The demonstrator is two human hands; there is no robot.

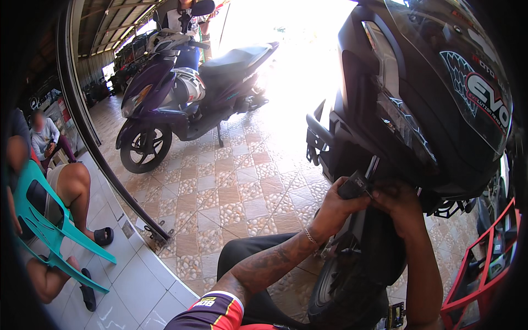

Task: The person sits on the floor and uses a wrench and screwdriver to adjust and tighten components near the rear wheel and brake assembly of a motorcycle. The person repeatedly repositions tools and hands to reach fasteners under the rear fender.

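Observation:
Both my hands are at the front of a black scooter, just above its front wheel. My left hand is closed around a small black box-shaped part. Close beside it, my right hand has its fingers bent in against the same spot, near the fork and under the front fairing. What the right fingers grip, if anything, is hidden. A shiny metal fork tube shows just above the hands.
A purple scooter stands on the tiled floor at far left, a person behind it. Seated people are at left by a green plastic chair. A red tool rack stands at right. A dark metal door track crosses the left.

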